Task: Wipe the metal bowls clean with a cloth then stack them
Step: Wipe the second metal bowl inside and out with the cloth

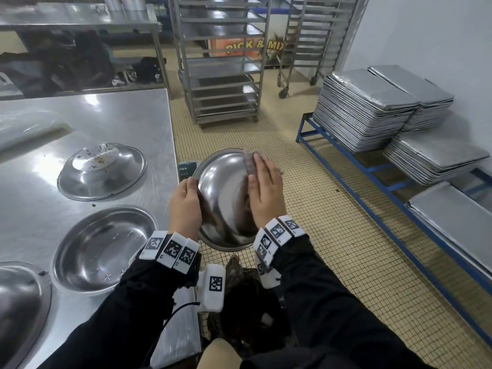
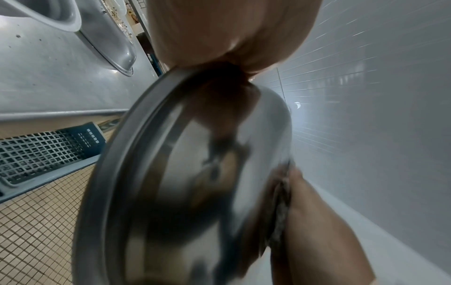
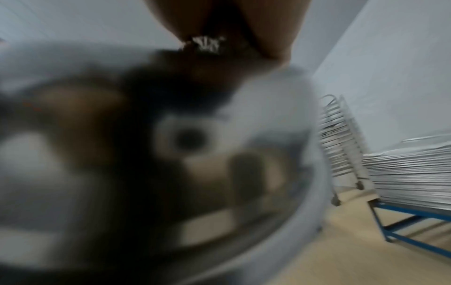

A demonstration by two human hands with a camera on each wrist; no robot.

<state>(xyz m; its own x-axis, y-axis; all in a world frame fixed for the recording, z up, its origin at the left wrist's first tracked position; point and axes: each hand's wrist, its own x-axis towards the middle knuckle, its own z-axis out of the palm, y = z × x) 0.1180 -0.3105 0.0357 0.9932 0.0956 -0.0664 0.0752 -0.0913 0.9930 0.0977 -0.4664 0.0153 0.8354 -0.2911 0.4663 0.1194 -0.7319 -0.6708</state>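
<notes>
I hold a shiny metal bowl [image 1: 223, 198] tilted over the tiled floor, just right of the steel table [image 1: 127, 115]. My left hand [image 1: 186, 201] grips its left rim, thumb on the inside. My right hand [image 1: 266, 187] lies flat inside the bowl and presses a grey patterned cloth [image 1: 250, 162] against the wall with straight fingers. In the left wrist view the bowl [image 2: 183, 183] fills the frame, with the cloth [image 2: 280, 208] under the right hand [image 2: 317, 231]. The right wrist view shows the blurred bowl [image 3: 146, 154] and a bit of cloth [image 3: 207, 44].
Three more bowls are on the table: an upturned one with crumbs [image 1: 102, 170], an upright one [image 1: 103, 249], and an upturned one at the lower left [image 1: 18, 302]. A blue crate [image 1: 187, 169] is by the table edge. Tray stacks [image 1: 367, 107] sit on a blue frame at right; wheeled racks [image 1: 221, 62] stand behind.
</notes>
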